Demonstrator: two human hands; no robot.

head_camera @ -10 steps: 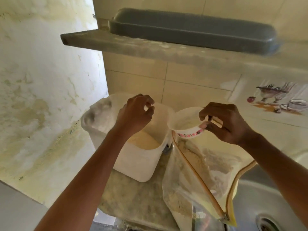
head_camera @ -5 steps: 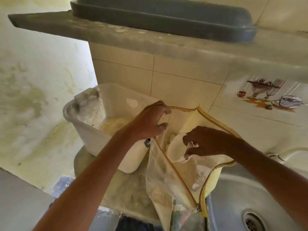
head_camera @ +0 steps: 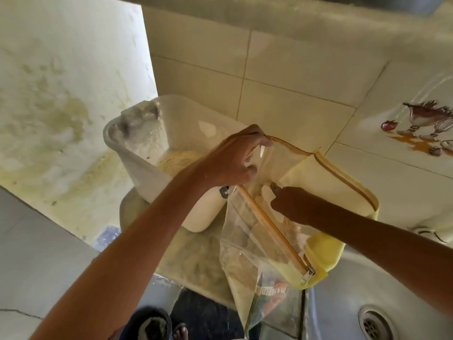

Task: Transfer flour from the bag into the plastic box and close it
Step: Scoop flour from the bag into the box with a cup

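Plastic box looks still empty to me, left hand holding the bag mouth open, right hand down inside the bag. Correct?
Not quite. The head view shows the plastic box already holds a heap of flour. The rest stands: the left hand holds the bag mouth open, and the right hand reaches inside the bag.

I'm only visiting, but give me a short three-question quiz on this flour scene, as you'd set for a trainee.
1. True or false: the plastic box has its lid on.
2. What does the left hand grip? A) the bag rim B) the box C) the sink
3. Where does the right hand reach?

Key: 1 false; flour shows inside. 2 A. 3 Into the open bag; its fingers are hidden.
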